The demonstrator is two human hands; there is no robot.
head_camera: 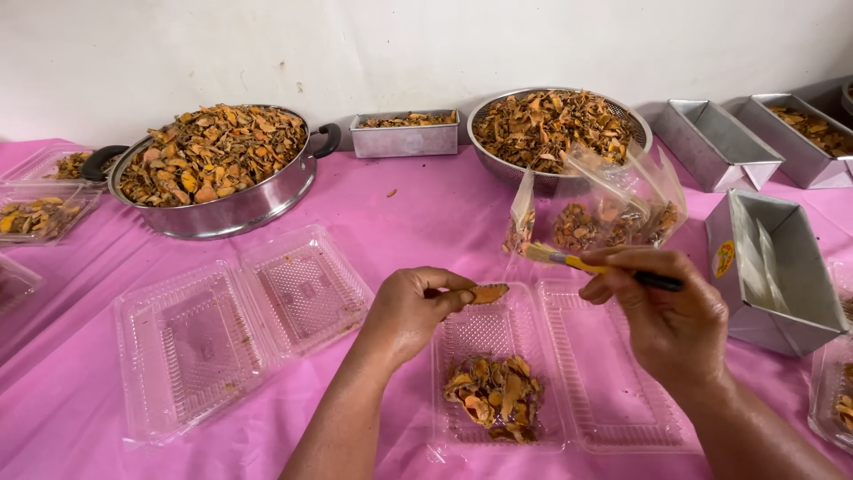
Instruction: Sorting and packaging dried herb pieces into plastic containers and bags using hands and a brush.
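The left hand (410, 309) pinches a thin orange slice (488, 292) between thumb and forefinger, the other fingers curled in. The right hand (665, 311) grips a small brush (597, 265) with a yellow and black handle, its fingers closed around the shaft, the bristles pointing left toward the slice, close to it but not touching.

Both hands hover over an open clear clamshell box (613, 391). Its left half holds a small heap of dried slices (496, 398), near the person.

Just beyond the brush stands a clear plastic bag (613, 209), open at the top, with more slices at its bottom. To the left lies a second open clamshell box (240, 324). Farther off, a big steel pan (222, 209) with black handles sits piled with slices at the left, and a steel colander (558, 129) holds another pile at the far middle, with a small metal tin (406, 138) between them. More metal tins (773, 276) stand at the right. A pink cloth (418, 222) covers the table.
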